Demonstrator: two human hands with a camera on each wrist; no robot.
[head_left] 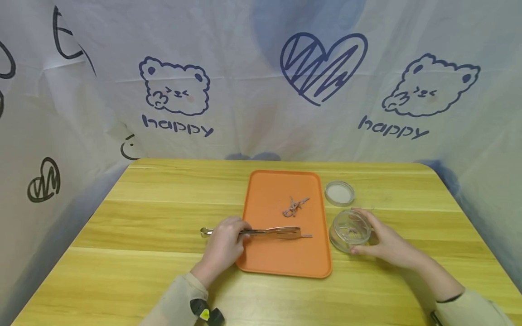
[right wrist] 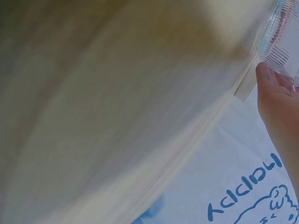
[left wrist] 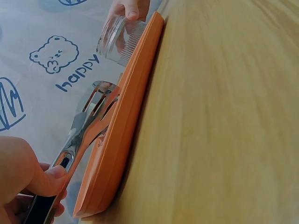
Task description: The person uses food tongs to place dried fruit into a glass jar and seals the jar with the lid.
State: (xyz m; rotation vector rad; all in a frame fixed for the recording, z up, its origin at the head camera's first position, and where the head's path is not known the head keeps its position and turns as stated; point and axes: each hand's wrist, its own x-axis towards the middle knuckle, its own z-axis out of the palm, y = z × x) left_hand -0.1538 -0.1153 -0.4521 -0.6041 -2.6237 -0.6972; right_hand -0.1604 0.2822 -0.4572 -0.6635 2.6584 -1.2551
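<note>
My left hand (head_left: 226, 237) grips metal serving tongs (head_left: 269, 231) by the handle, their slotted heads low over the orange tray (head_left: 281, 265). A small greyish-brown strip (head_left: 306, 236) lies at the tongs' tips. Farther back on the tray is a tangled heap of similar strips (head_left: 292, 209). Beside the tray's right edge stands a clear glass jar (head_left: 337, 237) with ribbed sides, its mouth uncovered and a few thin pieces showing inside. Thumb and fingers of my right hand (head_left: 383, 242) hold the jar around its right side; the right wrist view catches this jar (right wrist: 282, 42) at its edge.
Behind the jar, a round lid (head_left: 340, 194) with a clear rim lies on the wood-grained table (head_left: 171, 194). A pale cloth (head_left: 244, 90) with drawn bears and hearts hangs behind the table and along both sides.
</note>
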